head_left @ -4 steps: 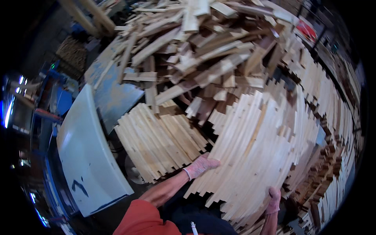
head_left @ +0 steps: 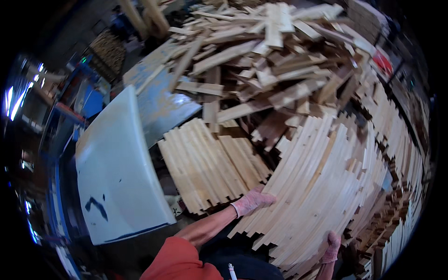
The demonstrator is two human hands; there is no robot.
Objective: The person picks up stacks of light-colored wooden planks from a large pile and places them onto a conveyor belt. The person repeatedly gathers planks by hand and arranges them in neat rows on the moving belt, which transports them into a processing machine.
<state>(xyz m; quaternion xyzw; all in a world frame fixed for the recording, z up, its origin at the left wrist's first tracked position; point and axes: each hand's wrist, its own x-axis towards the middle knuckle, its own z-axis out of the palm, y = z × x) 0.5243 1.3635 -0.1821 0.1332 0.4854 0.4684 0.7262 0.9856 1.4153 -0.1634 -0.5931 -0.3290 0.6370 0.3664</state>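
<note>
Your left hand (head_left: 254,200), in a speckled pinkish knit glove, lies at the left edge of the broad layer of pale strips (head_left: 303,200) that fills the centre right of the frame, its thumb side over the edge; your right hand (head_left: 331,245), gloved alike, is curled at the layer's lower right edge. The fingers of either grip are hidden, so I cannot tell how far each closes or whether they hook beneath the wood. To handle the layer well, press inward evenly from both sides, so the loose strips bind against one another, and mind the ragged ends, which look likely to snag. The strips are slim, straight and smooth-looking, creamy with small knots and one yellower length among them. A smaller yellowish bundle (head_left: 210,158) lies left of centre, its ends stepped; rough, jumbled offcuts (head_left: 280,60) heap across the upper centre; a glossy, curved-looking white panel (head_left: 121,172) stands at left.
</note>
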